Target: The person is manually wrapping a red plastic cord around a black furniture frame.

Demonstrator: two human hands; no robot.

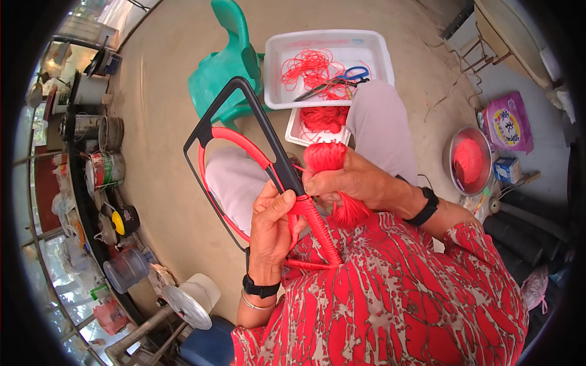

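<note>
A black frame (262,125) with a curved inner bar leans across my lap, parts of it wound in red cord. My left hand (271,222) is closed round the frame, its thumb on the bar where the tight red wrapping (320,232) begins. Just to the right, my right hand (354,180) grips a bundle of red cord (325,157), which bulges out above and below the fist. A strand runs from the bundle toward the black bar. The fingertips of my left hand are partly hidden behind the frame.
Ahead, a white tray (375,55) holds loose red cord and scissors (353,74); a smaller white tray (296,135) with red cord sits nearer. A green chair (213,79) stands left of them. A metal bowl (458,174) is at right, a lidded white bucket (204,293) at lower left.
</note>
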